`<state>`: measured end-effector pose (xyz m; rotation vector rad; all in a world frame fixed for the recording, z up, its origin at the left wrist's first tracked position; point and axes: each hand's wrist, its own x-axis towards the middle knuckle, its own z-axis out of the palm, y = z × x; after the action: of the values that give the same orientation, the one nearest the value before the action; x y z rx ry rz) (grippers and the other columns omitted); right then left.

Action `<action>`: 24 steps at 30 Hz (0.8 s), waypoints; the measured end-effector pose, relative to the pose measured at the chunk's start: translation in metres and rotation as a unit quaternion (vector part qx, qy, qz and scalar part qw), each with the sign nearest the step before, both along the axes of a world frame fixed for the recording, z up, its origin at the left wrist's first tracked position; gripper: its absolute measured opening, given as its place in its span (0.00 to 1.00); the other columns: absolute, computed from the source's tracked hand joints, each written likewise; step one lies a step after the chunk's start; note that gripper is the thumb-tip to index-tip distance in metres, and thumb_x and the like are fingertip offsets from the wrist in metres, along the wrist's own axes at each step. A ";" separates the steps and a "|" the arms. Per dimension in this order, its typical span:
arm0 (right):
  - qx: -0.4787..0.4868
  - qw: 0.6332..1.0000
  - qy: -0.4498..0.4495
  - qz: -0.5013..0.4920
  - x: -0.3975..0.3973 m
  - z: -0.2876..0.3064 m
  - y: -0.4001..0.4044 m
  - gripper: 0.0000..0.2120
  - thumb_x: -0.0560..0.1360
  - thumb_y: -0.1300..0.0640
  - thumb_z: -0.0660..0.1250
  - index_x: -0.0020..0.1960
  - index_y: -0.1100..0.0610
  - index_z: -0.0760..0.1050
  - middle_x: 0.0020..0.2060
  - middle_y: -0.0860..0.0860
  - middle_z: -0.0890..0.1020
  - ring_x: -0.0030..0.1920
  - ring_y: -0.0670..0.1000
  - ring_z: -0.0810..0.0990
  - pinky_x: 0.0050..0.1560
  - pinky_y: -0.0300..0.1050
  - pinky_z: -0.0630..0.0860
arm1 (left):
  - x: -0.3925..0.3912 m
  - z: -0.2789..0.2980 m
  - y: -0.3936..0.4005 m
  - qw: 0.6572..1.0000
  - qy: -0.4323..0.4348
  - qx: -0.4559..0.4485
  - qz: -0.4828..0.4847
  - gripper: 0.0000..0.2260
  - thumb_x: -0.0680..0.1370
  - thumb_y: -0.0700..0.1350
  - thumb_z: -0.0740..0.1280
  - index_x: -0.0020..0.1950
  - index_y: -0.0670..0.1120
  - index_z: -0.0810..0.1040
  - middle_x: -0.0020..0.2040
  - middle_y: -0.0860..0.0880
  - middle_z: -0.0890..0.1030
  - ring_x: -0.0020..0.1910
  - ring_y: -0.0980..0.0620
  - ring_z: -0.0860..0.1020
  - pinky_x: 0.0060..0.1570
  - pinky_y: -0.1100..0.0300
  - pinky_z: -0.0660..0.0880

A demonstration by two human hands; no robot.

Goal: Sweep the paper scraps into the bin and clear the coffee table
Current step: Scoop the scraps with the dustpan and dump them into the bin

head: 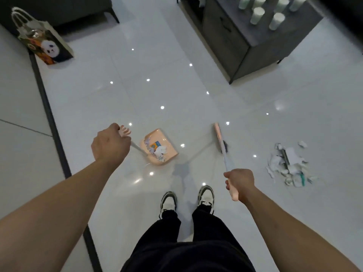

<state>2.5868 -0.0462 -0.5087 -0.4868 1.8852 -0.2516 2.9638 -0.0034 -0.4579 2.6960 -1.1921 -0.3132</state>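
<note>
My left hand grips the top of the handle of a peach dustpan, which holds paper scraps and sits low over the white floor ahead of my feet. My right hand grips the handle of a peach broom, whose head points away from me to the right of the dustpan. A pile of torn white paper scraps lies on the floor at the right, apart from the broom. The dark grey coffee table stands at the top right with several pale cups on it.
A panda-print paper bag stands on the floor at the upper left beside a dark sofa. A dark strip runs along the floor on the left. My shoes are below the dustpan.
</note>
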 end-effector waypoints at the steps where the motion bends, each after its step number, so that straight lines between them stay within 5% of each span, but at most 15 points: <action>1: -0.023 0.999 0.013 0.017 -0.005 0.002 0.003 0.07 0.67 0.69 0.71 0.37 0.63 0.73 0.31 0.59 0.71 0.27 0.55 0.71 0.33 0.47 0.68 | -0.009 0.001 -0.013 1.000 0.004 -0.001 -0.021 0.05 0.71 0.51 0.63 0.40 0.50 0.71 0.31 0.50 0.72 0.30 0.45 0.72 0.34 0.56 0.68; 4: -0.064 0.998 0.009 -0.014 -0.022 0.012 0.012 0.09 0.66 0.69 0.70 0.37 0.60 0.72 0.33 0.60 0.71 0.29 0.55 0.70 0.36 0.49 0.67 | -0.040 0.004 -0.052 0.997 0.010 -0.003 -0.081 0.05 0.70 0.50 0.64 0.42 0.50 0.72 0.32 0.50 0.72 0.33 0.42 0.72 0.37 0.56 0.68; 9: -0.077 0.972 -0.098 -0.197 -0.060 0.038 0.015 0.09 0.72 0.68 0.72 0.51 0.62 0.78 0.33 0.58 0.76 0.20 0.49 0.71 0.21 0.35 0.66 | -0.099 0.010 -0.112 0.981 0.019 -0.013 -0.193 0.04 0.72 0.49 0.64 0.42 0.50 0.73 0.34 0.48 0.75 0.34 0.41 0.74 0.38 0.55 0.71; 14: -0.063 0.962 -0.152 -0.218 -0.100 0.040 -0.001 0.04 0.74 0.62 0.73 0.45 0.62 0.79 0.28 0.57 0.77 0.21 0.50 0.70 0.22 0.38 0.64 | -0.160 0.015 -0.158 0.971 0.005 -0.004 -0.240 0.03 0.71 0.49 0.63 0.40 0.50 0.72 0.32 0.48 0.75 0.32 0.44 0.73 0.36 0.55 0.71; 18: -0.074 0.955 -0.151 -0.243 -0.148 0.032 -0.040 0.04 0.72 0.67 0.73 0.45 0.66 0.78 0.30 0.58 0.75 0.20 0.51 0.69 0.22 0.37 0.65 | -0.222 0.016 -0.200 0.959 -0.002 0.001 -0.283 0.06 0.72 0.51 0.64 0.39 0.50 0.71 0.31 0.49 0.75 0.32 0.44 0.74 0.35 0.55 0.71; 24: -0.110 0.957 -0.108 -0.245 -0.267 0.036 -0.095 0.15 0.71 0.72 0.71 0.46 0.56 0.69 0.37 0.59 0.70 0.24 0.51 0.68 0.23 0.38 0.64 | -0.336 0.018 -0.261 0.948 -0.028 0.010 -0.316 0.05 0.72 0.48 0.64 0.39 0.49 0.71 0.32 0.49 0.74 0.33 0.44 0.73 0.36 0.54 0.72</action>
<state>2.3197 -0.1412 -0.4722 -0.1214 1.7442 -0.8171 2.6282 -0.2642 -0.4395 2.2691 -2.0573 -0.3290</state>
